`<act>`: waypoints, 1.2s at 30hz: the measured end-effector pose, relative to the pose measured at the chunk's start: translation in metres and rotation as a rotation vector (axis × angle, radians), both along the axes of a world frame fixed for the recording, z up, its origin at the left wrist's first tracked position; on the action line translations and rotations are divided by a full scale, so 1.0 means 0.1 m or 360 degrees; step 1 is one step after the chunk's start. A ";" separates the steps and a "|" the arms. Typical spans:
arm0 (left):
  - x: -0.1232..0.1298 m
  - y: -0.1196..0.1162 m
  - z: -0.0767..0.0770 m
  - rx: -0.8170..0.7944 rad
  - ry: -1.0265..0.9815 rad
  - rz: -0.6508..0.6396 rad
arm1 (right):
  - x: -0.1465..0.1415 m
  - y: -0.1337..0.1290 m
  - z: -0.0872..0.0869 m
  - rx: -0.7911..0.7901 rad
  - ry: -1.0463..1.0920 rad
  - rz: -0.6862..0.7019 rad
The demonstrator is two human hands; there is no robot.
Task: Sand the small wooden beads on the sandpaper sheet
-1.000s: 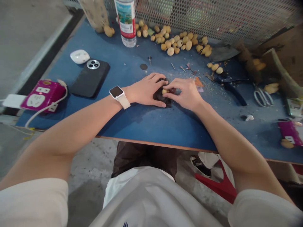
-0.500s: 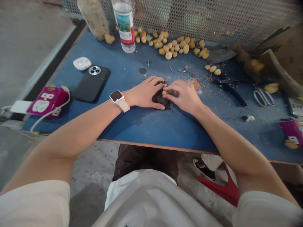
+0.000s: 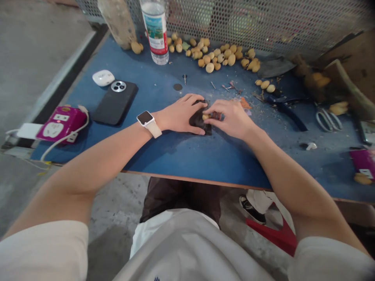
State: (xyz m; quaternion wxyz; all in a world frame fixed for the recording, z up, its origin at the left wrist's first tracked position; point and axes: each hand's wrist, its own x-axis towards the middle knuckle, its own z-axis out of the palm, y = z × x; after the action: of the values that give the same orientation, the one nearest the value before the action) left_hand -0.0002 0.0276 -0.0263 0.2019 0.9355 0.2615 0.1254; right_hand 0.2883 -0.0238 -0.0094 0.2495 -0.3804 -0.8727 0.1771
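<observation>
My left hand (image 3: pixel 184 114) lies flat with its fingers spread, pressing a black sheet that looks like sandpaper (image 3: pixel 200 121) against the blue table. Between the thumb and fingers of my right hand (image 3: pixel 231 118) is a small tan gourd (image 3: pixel 206 116), held against the sheet; my fingers cover part of it. Near the hands lie a dark round disc (image 3: pixel 177 87) and a small rotary bit (image 3: pixel 184 79). More small gourds (image 3: pixel 216 56) sit in a heap along the back of the table.
A water bottle (image 3: pixel 156 35) stands at the back left. A phone (image 3: pixel 115 103), a white earbud case (image 3: pixel 103 78) and a purple power socket (image 3: pixel 63 124) lie on the left. Dark-handled pliers (image 3: pixel 288 113), scissors (image 3: pixel 328 119) and an earbud (image 3: pixel 311 146) are on the right.
My right hand has shifted slightly to the right over the black sheet with the gourd in its fingers. The left hand keeps its place on the sheet. The whole view has moved a little.
</observation>
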 end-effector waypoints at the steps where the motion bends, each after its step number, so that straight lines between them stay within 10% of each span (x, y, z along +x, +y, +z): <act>1: 0.00 0.00 0.01 -0.0008 0.0006 0.0003 | 0.00 0.02 -0.01 0.0002 -0.0002 -0.0001; 6: 0.01 -0.02 0.02 -0.0036 -0.0008 0.0016 | 0.04 -0.01 0.04 -0.0158 -0.0016 0.0175; 14: 0.03 0.00 0.02 -0.0055 0.0012 0.0028 | 0.05 0.11 -0.06 0.0030 0.0055 -0.0163; 24: 0.03 -0.02 0.02 -0.0036 0.0007 0.0027 | 0.14 -0.08 0.14 -0.0381 0.0166 0.0234; 36: 0.03 -0.04 0.06 -0.0021 0.0035 0.0053 | 0.05 0.19 -0.13 0.0083 0.0195 -0.0284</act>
State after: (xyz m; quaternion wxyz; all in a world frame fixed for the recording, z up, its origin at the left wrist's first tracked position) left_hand 0.0031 0.0235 -0.0204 0.2030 0.9310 0.2801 0.1169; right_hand 0.2936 -0.0047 -0.0221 0.3270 -0.4384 -0.8229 0.1543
